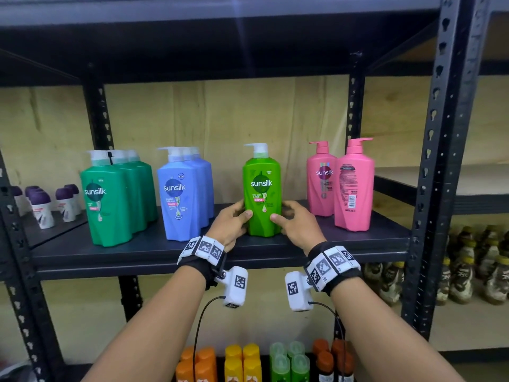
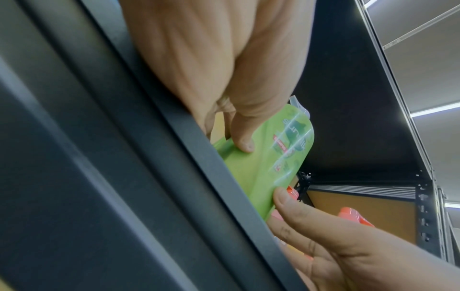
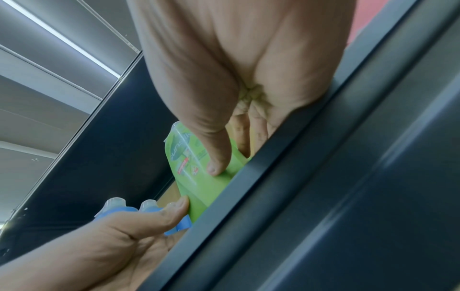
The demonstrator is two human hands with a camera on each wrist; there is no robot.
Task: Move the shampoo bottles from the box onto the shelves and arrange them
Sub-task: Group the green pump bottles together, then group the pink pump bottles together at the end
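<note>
This looks like a shop stockroom or store aisle. Dark metal shelves point(image 1: 220, 252) with perforated uprights point(image 1: 438, 150) carry goods grouped by kind and colour: green shampoo bottles point(image 1: 110, 202), blue ones point(image 1: 181, 194) and pink ones point(image 1: 352, 186), small deodorant bottles point(image 1: 41, 208) at the left, rows of orange, yellow and green bottles point(image 1: 248, 362) below. Plain board point(image 1: 220, 119) backs the rack.

left hand point(image 1: 231, 221) curled, right hand point(image 1: 297, 224) curled, arms outstretched
</note>
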